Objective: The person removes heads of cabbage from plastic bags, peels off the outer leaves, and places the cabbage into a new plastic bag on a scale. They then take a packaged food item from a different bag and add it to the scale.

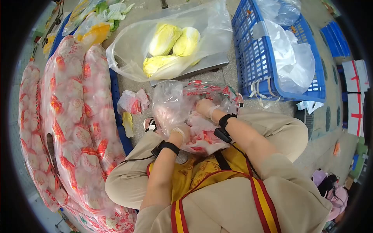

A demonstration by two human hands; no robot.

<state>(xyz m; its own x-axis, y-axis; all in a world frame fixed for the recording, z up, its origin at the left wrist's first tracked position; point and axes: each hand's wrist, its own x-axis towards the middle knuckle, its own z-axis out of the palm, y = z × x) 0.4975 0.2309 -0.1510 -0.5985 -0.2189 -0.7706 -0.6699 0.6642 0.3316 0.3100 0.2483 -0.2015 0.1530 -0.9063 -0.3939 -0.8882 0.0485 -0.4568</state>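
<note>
A clear plastic bag [167,101] with red-printed film [206,138] bunched inside and around it lies across my lap. My right hand [206,108], in a thin see-through glove, is closed at the bag's mouth with its fingers curled into the plastic. At the bag's near left side is my left hand [180,134], also gloved; its fingers are hidden by the plastic. Beyond the bag, several yellow-green napa cabbages [165,39] lie in a large open clear bag [124,50] on a low metal platform [211,66].
Long clear sacks [72,112] of white, red-printed bundles are stacked at left. A blue crate [254,58] with plastic bags [289,58] stands at right. Crumpled printed film [134,101] and a loose yellow leaf [127,124] lie by my left knee.
</note>
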